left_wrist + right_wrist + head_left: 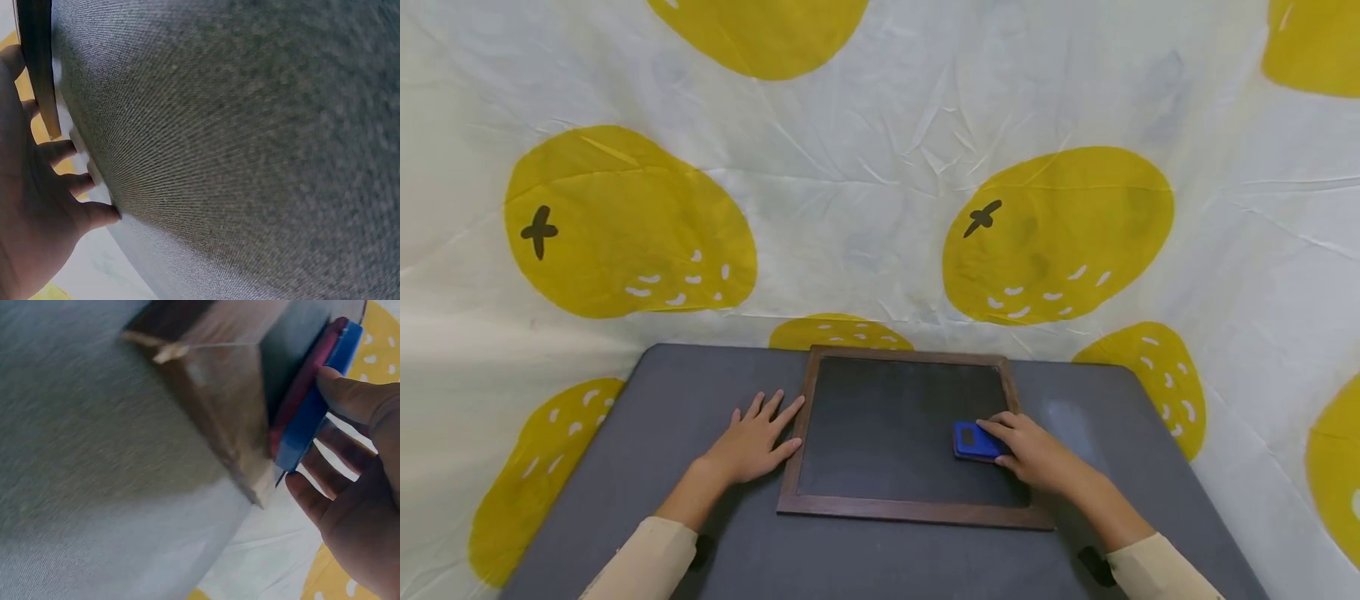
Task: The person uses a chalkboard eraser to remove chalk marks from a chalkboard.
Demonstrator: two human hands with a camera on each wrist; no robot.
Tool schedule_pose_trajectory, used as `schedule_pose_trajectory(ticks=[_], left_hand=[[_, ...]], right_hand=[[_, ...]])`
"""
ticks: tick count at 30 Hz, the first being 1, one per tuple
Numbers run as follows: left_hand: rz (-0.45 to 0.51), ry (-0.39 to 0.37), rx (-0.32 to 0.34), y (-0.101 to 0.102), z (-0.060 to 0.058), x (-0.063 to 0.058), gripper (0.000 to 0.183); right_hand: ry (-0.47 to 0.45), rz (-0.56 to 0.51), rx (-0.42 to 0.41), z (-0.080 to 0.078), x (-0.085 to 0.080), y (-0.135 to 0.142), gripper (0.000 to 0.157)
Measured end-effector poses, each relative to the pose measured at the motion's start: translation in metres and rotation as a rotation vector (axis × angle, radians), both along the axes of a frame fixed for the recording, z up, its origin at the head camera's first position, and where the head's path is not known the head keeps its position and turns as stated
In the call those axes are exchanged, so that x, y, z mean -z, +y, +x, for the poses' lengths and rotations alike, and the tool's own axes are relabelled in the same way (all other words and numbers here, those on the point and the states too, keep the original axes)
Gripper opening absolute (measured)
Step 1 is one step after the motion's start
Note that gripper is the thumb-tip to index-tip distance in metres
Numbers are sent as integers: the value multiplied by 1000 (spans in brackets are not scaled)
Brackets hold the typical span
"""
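Observation:
A small blackboard (887, 433) in a brown wooden frame lies flat on the table. My right hand (1037, 450) grips a blue eraser (973, 440) against the board's right half. Seen from the right wrist, the eraser (319, 400) has a dark red underside that faces the board, and the thumb presses along its blue side. On the other side, my left hand (752, 442) lies with fingers spread, thumb and forefinger touching the frame's left edge. In the left wrist view the left hand (37, 187) rests on the table beside the dark frame.
The grey table (700, 375) extends on both sides of the board and in front of it. Behind it hangs a white cloth (850, 217) printed with large yellow fruit shapes, which also closes in the left and right sides.

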State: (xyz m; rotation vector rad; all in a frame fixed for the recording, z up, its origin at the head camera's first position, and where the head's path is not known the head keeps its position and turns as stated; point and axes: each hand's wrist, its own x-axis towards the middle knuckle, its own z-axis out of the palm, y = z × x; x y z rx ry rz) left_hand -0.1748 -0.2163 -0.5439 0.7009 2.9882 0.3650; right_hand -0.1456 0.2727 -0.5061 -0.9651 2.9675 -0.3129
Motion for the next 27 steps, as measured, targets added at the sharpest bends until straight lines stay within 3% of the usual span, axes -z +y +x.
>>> schedule_pose_trajectory(ticks=[5,12,20,27], left_hand=[[-1,9,4,-2,-2,5,72],[-4,-5,-1,-2,0,1,72],[-28,-15,-7,-2,0,1,72],[-25,-10,-4,-2,-1,1,71]], right_hand=[[-18,-5,-2,-4,-2,2,57],[-37,-52,31,-7,-12,2,60],[53,-128,139,-11,-25,18,68],[31,-95,275,-16,-31,44,72]])
